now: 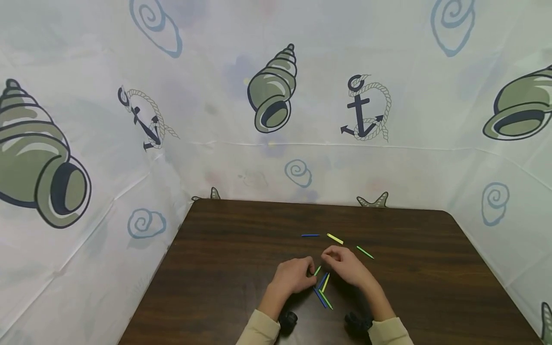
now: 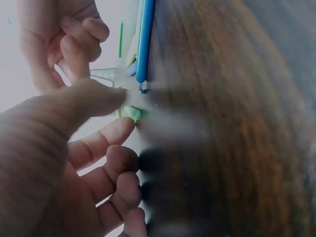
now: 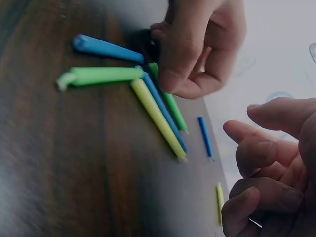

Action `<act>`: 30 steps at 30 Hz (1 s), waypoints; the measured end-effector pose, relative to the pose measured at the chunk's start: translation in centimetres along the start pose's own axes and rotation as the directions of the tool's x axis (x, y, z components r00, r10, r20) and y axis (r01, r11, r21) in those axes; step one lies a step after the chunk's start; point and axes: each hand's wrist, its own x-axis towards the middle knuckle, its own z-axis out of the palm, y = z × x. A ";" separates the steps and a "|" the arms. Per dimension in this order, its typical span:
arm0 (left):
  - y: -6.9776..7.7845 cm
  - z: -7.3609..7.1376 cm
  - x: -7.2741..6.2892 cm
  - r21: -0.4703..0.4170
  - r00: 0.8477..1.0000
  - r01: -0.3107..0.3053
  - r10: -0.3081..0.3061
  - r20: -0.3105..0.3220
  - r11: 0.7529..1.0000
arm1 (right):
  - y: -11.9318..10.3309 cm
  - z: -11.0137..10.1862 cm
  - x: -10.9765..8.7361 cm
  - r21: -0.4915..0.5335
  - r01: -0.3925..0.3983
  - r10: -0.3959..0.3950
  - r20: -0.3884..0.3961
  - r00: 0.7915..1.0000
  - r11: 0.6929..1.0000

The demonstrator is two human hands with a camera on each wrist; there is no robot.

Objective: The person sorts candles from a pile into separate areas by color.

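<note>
Thin birthday candles lie on the dark wooden table. My left hand (image 1: 293, 277) has thumb and forefinger at a green candle (image 3: 175, 111), pinching it near one end. Beside it a yellow candle (image 3: 158, 118) and a blue candle (image 1: 322, 281) lie close together, slanted. Nearer to me, another green candle (image 3: 103, 75) and another blue candle (image 3: 108, 48) slant the other way, their ends meeting the first pair. My right hand (image 1: 347, 267) hovers just right of these candles, fingers loosely bent, with nothing between thumb and fingertips.
Farther back on the table (image 1: 241, 230) lie three separate candles: a blue one (image 1: 310, 235), a yellow one (image 1: 335, 238) and a green one (image 1: 365, 252). A white cloth (image 1: 215, 163) printed with shells and anchors hangs behind and at both sides. Dark wrist devices sit under both wrists.
</note>
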 end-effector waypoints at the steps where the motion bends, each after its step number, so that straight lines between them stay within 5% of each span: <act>1: 0.0 0.0 0.0 0.003 1.000 -0.003 0.003 -0.004 1.000 | 0.1 0.2 0.0 -0.003 0.017 -0.017 0.014 1.000 1.000; 8: -0.3 -0.1 0.1 0.012 0.999 -0.001 0.001 -0.033 1.000 | -0.4 1.7 0.2 -0.026 0.079 -0.075 0.120 0.990 0.997; 20: -1.2 -0.6 -0.2 -0.039 0.999 0.023 -0.024 -0.021 0.999 | -1.2 3.1 0.7 -0.247 -0.001 0.018 0.063 0.998 0.969; 30: -1.4 -0.8 -0.2 -0.074 0.999 0.030 -0.031 -0.013 0.997 | -1.7 3.3 0.8 -0.271 0.025 -0.001 0.086 0.996 0.962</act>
